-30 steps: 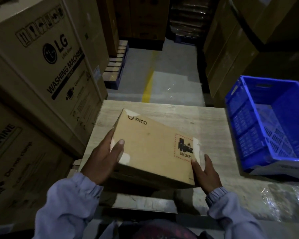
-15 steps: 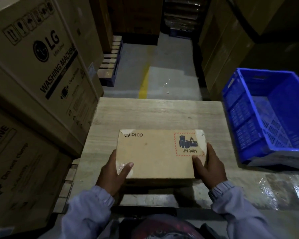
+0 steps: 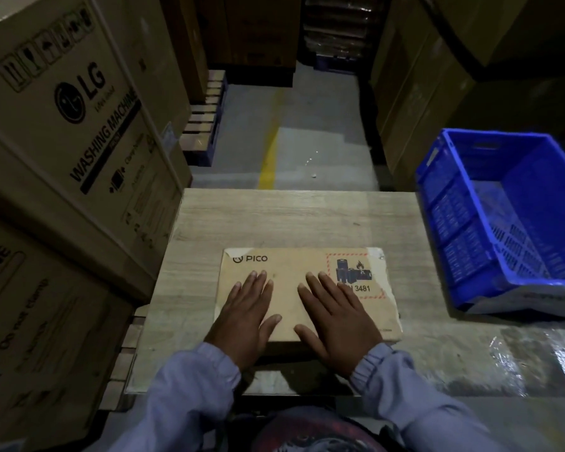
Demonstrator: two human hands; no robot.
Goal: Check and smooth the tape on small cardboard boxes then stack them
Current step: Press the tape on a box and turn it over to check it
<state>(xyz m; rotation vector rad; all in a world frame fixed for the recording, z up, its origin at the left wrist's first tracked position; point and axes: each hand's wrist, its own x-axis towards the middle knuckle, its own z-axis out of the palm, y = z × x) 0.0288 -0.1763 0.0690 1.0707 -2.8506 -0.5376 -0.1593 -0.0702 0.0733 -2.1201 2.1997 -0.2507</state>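
Far side: I see open counter (image 3: 300, 220) between the flat box (image 3: 287, 275) and the far edge.
Left: tall stacked cartons (image 3: 72, 151) stand just beside the counter edge, walling it.
Right: the blue crate (image 3: 516, 230), open-topped, blocks that side.
Near right: crinkled plastic wrap (image 3: 542, 357) covers the surface.
Beyond: an aisle floor (image 3: 307, 141) runs between carton stacks.
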